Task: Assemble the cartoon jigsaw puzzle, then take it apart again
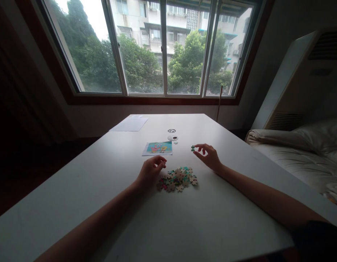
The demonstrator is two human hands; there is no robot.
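A green jigsaw puzzle piece [192, 148] is pinched upright between the thumb and fingertips of my right hand [209, 155], above the white table, right of the picture card. My left hand [150, 169] rests beside a pile of jigsaw puzzle pieces [179, 178], at its upper left. Its fingers are curled in toward the thumb, and whatever may be between them is hidden. Many pieces in the pile show a plain tan face; others are green, teal or pink. Just beyond my left hand lies the picture card [159, 147] with colourful cartoon figures.
A single light puzzle piece [176, 142] lies near two small round black-and-white items [172, 138] in the table's middle. White paper sheets [128, 123] sit at the far left corner of the table [168, 225]. A padded seat [291, 153] stands to the right, a window beyond.
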